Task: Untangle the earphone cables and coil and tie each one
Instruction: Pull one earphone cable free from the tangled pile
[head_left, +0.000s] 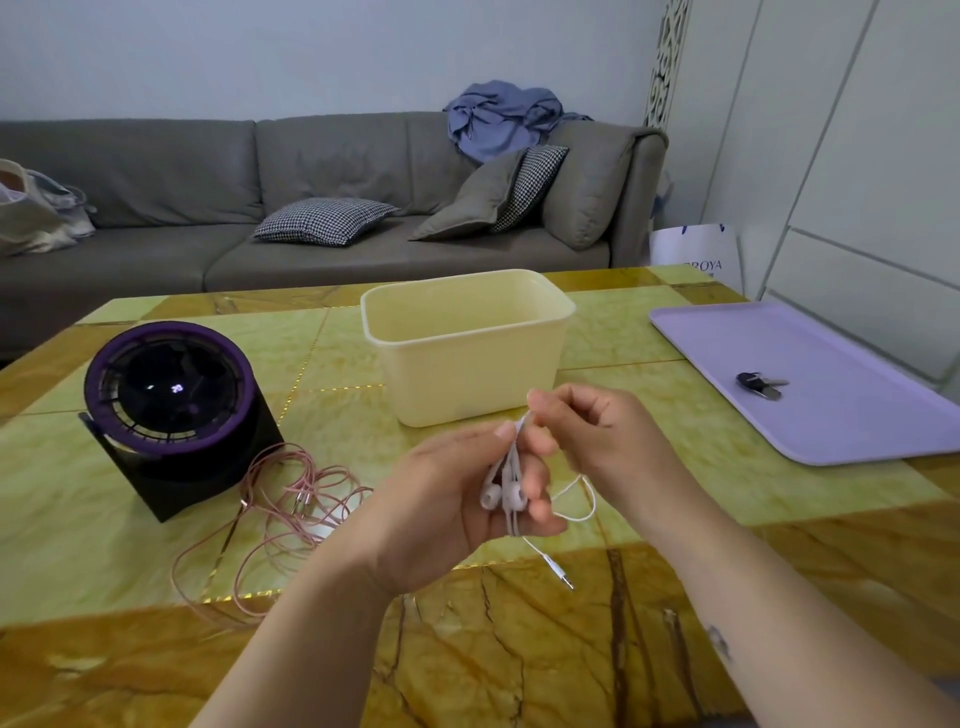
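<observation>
Left hand (447, 499) gripped round white earphones (501, 491); cable pinched above by right hand (587, 431). Pink earphone cable (280, 514) heaped left of hands.

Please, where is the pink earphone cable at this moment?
In the head view the pink earphone cable lies in loose loops on the table, at the left, beside the purple fan and left of the left hand.

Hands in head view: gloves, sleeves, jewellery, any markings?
The left hand and right hand are bare: no gloves, rings or watch, and no sleeves in view. A small dark tattoo-like mark sits on the right forearm.
</observation>
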